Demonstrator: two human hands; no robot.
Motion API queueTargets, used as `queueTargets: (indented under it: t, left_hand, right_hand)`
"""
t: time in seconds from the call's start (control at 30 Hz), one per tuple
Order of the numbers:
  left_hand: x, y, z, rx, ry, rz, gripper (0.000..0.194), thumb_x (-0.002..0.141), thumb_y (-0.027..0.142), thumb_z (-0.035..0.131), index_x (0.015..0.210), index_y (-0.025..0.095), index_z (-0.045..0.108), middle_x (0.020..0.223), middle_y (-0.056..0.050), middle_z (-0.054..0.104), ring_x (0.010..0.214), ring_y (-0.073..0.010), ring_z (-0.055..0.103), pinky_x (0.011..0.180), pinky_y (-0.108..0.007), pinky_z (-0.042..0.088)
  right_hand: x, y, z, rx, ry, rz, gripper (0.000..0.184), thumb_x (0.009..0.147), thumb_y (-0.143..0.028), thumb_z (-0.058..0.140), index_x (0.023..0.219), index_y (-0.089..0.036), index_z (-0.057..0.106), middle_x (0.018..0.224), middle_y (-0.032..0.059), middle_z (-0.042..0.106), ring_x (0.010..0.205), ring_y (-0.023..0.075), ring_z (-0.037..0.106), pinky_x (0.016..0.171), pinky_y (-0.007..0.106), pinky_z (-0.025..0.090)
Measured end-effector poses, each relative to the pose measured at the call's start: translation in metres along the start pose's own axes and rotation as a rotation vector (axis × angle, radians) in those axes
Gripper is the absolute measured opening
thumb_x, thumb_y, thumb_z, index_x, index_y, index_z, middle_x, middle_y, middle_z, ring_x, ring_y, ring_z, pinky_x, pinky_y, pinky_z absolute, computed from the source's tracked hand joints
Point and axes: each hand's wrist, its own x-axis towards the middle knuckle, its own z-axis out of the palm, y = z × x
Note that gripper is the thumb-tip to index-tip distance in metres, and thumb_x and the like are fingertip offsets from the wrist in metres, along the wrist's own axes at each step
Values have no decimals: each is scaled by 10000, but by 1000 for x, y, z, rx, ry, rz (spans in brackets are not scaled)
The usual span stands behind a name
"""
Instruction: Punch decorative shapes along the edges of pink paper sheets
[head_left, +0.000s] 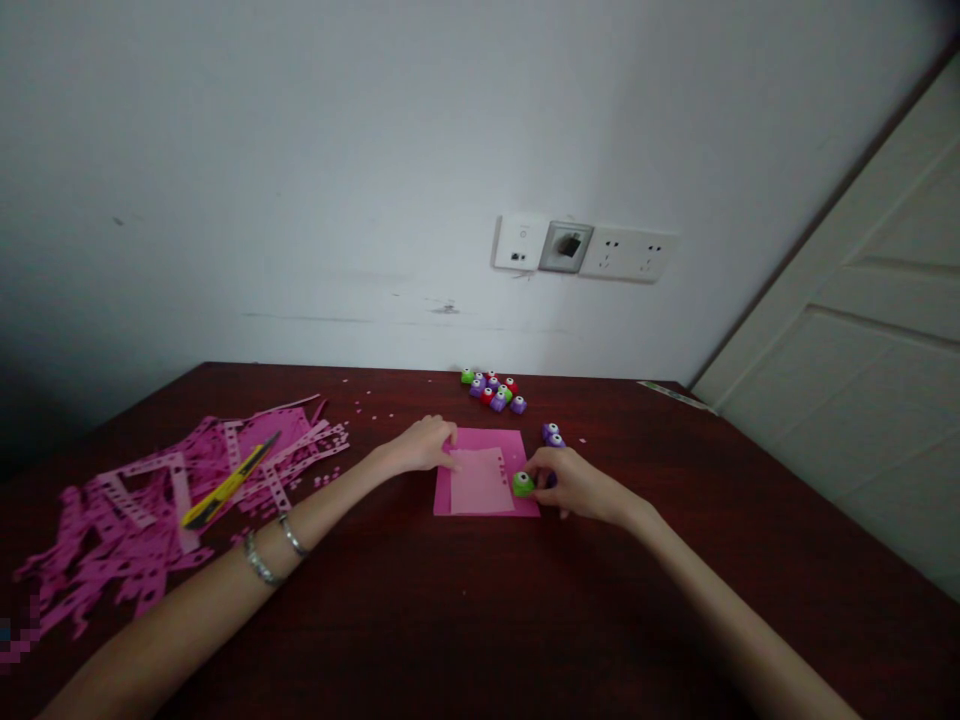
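A pink sheet of paper (487, 445) lies flat on the dark wooden table (465, 610), with a paler pink strip (480, 482) on top of it. My left hand (424, 445) rests on the sheet's upper left corner, fingers curled and pressing down on the paper. My right hand (574, 482) is at the sheet's right edge, fingers closed on a small green paper punch (523, 484) that sits over the edge of the pale strip. Two purple punches (553, 434) stand just beyond my right hand.
A cluster of several small punches (493, 390), green, purple and red, sits near the wall. At the left lies a heap of punched pink paper scraps (150, 500) with a yellow utility knife (229, 483) on it. Wall sockets (585, 250) are above; a door (862, 350) is at the right.
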Motion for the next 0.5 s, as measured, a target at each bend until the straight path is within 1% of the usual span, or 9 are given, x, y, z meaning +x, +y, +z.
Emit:
queueTargets:
  t: [0.2, 0.3, 0.4, 0.5]
  left_hand:
    - [1, 0, 0, -86, -47, -5, 309, 616, 375, 684, 808, 154, 587, 829, -47, 575, 764, -171, 503, 636, -245, 357]
    - [2, 0, 1, -118, -54, -17, 275, 609, 346, 683, 773, 147, 587, 814, -47, 576, 725, -158, 510, 611, -239, 364]
    - [3, -1, 3, -145, -30, -17, 253, 583, 317, 690, 731, 150, 571, 773, -32, 573, 692, -148, 510, 590, -233, 364]
    - [3, -1, 4, -209, -6, -40, 265, 549, 282, 690, 737, 153, 555, 735, -6, 570, 645, -131, 505, 543, -222, 353]
  right_hand:
    - [-1, -1, 0, -10, -11, -20, 165, 778, -234, 580, 894, -116, 584, 799, 34, 525, 549, 71, 526, 344, 126, 468]
    - [-2, -3, -1, -13, -15, -13, 173, 778, -246, 579, 899, -121, 582, 803, 33, 521, 548, 75, 526, 342, 135, 473]
    - [-2, -4, -1, 0, -18, -6, 193, 779, -263, 584, 913, -125, 586, 816, 39, 527, 558, 81, 537, 347, 146, 478]
    - [-2, -3, -2, 5, -19, -7, 196, 779, -267, 584, 912, -124, 595, 816, 44, 538, 563, 87, 542, 350, 153, 480]
